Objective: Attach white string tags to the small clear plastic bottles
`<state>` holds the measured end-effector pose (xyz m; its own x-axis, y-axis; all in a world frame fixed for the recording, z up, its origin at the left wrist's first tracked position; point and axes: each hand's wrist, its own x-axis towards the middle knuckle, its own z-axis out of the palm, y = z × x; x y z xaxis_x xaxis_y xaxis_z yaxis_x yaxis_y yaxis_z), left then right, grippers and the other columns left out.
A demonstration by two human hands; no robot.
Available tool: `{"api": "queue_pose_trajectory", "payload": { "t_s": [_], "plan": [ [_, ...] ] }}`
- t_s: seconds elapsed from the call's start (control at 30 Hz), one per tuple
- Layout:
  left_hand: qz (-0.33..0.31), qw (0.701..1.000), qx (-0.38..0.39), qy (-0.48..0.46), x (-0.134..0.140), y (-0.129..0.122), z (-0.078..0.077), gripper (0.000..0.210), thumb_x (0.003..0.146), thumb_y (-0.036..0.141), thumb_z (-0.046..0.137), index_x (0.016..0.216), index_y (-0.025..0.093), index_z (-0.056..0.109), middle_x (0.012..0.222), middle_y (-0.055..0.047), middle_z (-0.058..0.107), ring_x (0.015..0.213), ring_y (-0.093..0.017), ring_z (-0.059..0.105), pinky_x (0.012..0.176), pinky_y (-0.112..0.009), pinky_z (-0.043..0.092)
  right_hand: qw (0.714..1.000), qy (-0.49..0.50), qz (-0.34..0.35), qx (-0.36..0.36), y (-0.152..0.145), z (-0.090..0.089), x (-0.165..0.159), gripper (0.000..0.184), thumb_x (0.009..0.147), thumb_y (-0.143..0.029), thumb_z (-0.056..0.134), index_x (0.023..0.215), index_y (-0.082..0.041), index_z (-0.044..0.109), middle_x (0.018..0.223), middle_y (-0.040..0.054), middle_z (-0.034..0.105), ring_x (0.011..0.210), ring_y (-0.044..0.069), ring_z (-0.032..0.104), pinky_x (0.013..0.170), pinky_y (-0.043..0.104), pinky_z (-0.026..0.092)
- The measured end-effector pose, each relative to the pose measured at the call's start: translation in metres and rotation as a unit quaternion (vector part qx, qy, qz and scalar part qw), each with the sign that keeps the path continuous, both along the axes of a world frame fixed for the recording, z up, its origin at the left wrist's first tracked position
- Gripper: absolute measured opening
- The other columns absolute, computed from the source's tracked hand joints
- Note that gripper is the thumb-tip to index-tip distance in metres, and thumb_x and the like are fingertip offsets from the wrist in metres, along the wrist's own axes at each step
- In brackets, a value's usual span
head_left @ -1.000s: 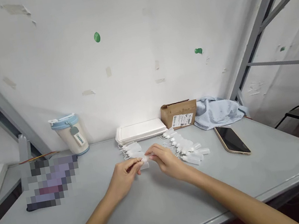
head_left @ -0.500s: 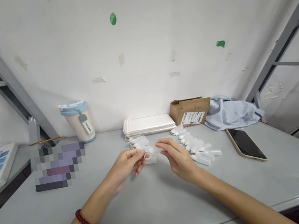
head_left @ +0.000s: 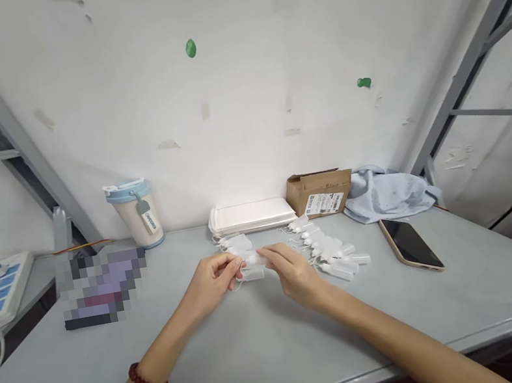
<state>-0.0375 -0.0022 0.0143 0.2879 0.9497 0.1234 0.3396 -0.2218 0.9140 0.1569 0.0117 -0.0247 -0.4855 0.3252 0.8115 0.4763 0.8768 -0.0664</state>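
Held piece: small, translucent white plastic bottle (head_left: 252,260), lying roughly sideways between the two hands, just above or on the tabletop; too small and pale to tell which.
Left hand (head_left: 211,282): thumb and fingers pinched on the bottle's left end; a dark red beaded bracelet (head_left: 149,382) circles the wrist.
Right hand (head_left: 296,275): fingers gathered on the bottle's right end, tips pointing left; their exact contact is partly hidden.
Near bottle: another translucent white plastic bottle (head_left: 255,273), just nearer than the held one, a thin pale loop at its left end beside the left fingertips.
Left row: similar white bottles (head_left: 239,241) beyond the hands.
Right cluster: more white bottles with thin loops (head_left: 329,248), lying overlapped, right of the right hand.
Far edge: stack of flat white trays or boxes (head_left: 253,214), brown cardboard box with white label (head_left: 319,192), crumpled pale blue cloth (head_left: 387,191).
Surface: smooth grey tabletop (head_left: 256,363).
Slip risk: slick, rounded plastic in fingertip pinches; uneven pressure could squirt the bottle loose.
Snag risk: the near loop could catch a left fingertip and drag its bottle askew.
Knock risk: a rightward swing of the right hand could scatter the cluster.
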Motion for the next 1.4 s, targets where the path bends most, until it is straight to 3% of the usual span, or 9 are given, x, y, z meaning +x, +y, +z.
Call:
{"api": "queue_pose_trajectory", "payload": {
  "t_s": [0.37,0.6,0.8,1.0,1.13,1.27,1.4],
  "plan": [
    [-0.015,1.0,-0.018,0.013,0.001,-0.001,-0.006,0.035,0.081,0.045,0.047,0.061,0.017,0.053,0.049,0.004,0.042,0.049,-0.01,0.036,0.051,-0.024,0.029,1.0,-0.002,-0.004,0.008,0.001,-0.007,0.002,0.056,0.082,0.005,0.031,0.132,-0.019,0.033,0.097,0.0118,0.058,0.083,0.018,0.055,0.066,0.03,0.052],
    [-0.039,0.998,-0.026,0.033,-0.007,0.005,-0.003,0.036,0.079,0.046,0.048,0.063,0.017,0.059,0.048,0.003,0.046,0.05,-0.011,0.041,0.052,-0.024,0.032,1.0,-0.015,0.009,-0.009,0.003,-0.005,0.001,0.051,0.084,0.002,0.034,0.13,-0.019,0.036,0.098,0.0124,0.059,0.085,0.018,0.056,0.067,0.031,0.052],
    [0.053,0.998,-0.029,0.029,-0.018,0.011,0.007,0.033,0.077,0.045,0.051,0.066,0.016,0.062,0.052,0.002,0.051,0.05,-0.011,0.043,0.053,-0.023,0.036,1.0,-0.013,-0.012,0.007,0.004,0.005,0.003,0.041,0.086,-0.002,0.037,0.124,-0.018,0.042,0.097,0.0124,0.06,0.086,0.019,0.057,0.071,0.033,0.052],
    [-0.015,0.999,-0.041,0.025,-0.01,0.008,0.0,0.033,0.077,0.047,0.052,0.067,0.016,0.059,0.052,0.003,0.05,0.05,-0.011,0.044,0.051,-0.023,0.036,1.0,-0.02,-0.01,0.011,0.006,0.0,0.003,0.034,0.087,-0.004,0.04,0.119,-0.014,0.045,0.096,0.0132,0.062,0.086,0.019,0.058,0.071,0.032,0.052],
    [-0.025,0.998,-0.043,0.033,-0.01,0.01,-0.004,0.034,0.075,0.048,0.053,0.065,0.016,0.059,0.05,0.003,0.048,0.049,-0.011,0.043,0.05,-0.023,0.035,1.0,-0.031,-0.006,0.0,0.005,-0.002,0.002,0.028,0.09,-0.012,0.041,0.117,-0.014,0.046,0.097,0.013,0.063,0.087,0.019,0.06,0.073,0.033,0.053],
    [-0.022,0.997,-0.051,0.053,-0.021,0.017,-0.005,0.033,0.075,0.047,0.055,0.065,0.016,0.06,0.049,0.003,0.049,0.048,-0.01,0.042,0.05,-0.023,0.033,0.996,-0.038,-0.055,-0.058,0.011,0.004,0.012,0.024,0.09,-0.021,0.045,0.113,-0.016,0.051,0.101,0.0125,0.063,0.094,0.021,0.059,0.079,0.037,0.051],
    [-0.041,0.995,-0.066,0.068,-0.03,0.024,-0.01,0.033,0.073,0.047,0.058,0.064,0.015,0.061,0.051,0.002,0.051,0.048,-0.011,0.045,0.051,-0.023,0.035,0.986,-0.05,-0.134,-0.088,0.027,0.007,0.03,0.022,0.089,-0.018,0.045,0.109,-0.015,0.054,0.106,0.013,0.06,0.097,0.023,0.057,0.081,0.04,0.048]
  ]
}}
